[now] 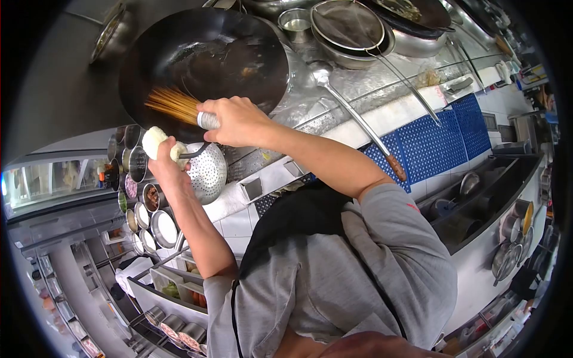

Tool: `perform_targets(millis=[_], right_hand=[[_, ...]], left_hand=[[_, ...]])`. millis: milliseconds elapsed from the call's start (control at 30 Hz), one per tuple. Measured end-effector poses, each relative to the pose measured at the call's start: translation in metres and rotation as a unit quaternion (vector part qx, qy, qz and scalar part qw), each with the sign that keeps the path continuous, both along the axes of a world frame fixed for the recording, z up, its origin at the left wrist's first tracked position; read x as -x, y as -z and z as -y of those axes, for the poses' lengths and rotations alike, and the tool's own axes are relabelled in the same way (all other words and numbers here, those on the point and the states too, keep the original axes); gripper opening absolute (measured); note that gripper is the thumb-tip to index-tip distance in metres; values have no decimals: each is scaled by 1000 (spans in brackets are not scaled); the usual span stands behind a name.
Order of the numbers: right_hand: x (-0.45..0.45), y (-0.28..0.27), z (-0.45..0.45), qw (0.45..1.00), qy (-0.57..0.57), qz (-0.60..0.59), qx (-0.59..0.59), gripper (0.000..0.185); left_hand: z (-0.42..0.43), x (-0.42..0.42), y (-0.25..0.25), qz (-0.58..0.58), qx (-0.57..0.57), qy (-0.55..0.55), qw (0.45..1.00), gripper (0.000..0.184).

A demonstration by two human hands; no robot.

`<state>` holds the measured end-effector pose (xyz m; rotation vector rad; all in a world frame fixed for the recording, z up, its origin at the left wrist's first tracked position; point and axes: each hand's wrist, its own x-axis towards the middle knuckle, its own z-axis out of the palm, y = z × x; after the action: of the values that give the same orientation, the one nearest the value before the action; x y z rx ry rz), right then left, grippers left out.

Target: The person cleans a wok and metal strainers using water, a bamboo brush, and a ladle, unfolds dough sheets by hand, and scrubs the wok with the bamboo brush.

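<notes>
A large dark wok (239,45) sits on the steel stove, its inside wet and shiny. My right hand (236,122) is closed around the bound grip of a bamboo wok brush (174,104), whose bristles fan out to the left over the near side of the wok. Below it, my left hand (168,170) clutches a folded white cloth (154,142) at the wok's dark handle (196,153). The fingers partly hide where cloth and handle meet. A perforated metal strainer (209,174) lies just right of my left hand.
A long-handled ladle (352,113) and a mesh strainer (348,25) over a bowl rest on the stove, beside a small metal cup (295,25). Metal containers (163,228) with ingredients stand at the left. Blue perforated mats (412,146) lie to the right.
</notes>
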<state>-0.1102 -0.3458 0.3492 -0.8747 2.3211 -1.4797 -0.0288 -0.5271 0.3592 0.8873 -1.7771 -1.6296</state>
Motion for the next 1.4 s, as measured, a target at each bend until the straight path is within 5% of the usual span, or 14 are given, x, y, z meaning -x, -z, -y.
perform_targets(millis=[533, 867, 1067, 1233, 1333, 1400], right_hand=[[-9, 7, 4, 981, 62, 82, 164, 66], [-63, 25, 4, 934, -3, 188, 302, 67], [-43, 12, -6, 979, -40, 140, 140, 66], [-61, 8, -56, 967, 6, 56, 248, 66], [-80, 24, -96, 972, 117, -40, 200, 73], [-96, 67, -125, 977, 178, -100, 68, 75]], left_hand=[[-1, -1, -30, -12, 171, 58, 984, 34], [52, -58, 81, -150, 357, 72, 919, 51], [55, -65, 106, -108, 145, -11, 984, 30], [71, -45, 80, 4, -60, -28, 998, 22], [76, -30, 82, 24, -133, 2, 991, 20], [72, -21, 92, 34, -201, 23, 979, 22]])
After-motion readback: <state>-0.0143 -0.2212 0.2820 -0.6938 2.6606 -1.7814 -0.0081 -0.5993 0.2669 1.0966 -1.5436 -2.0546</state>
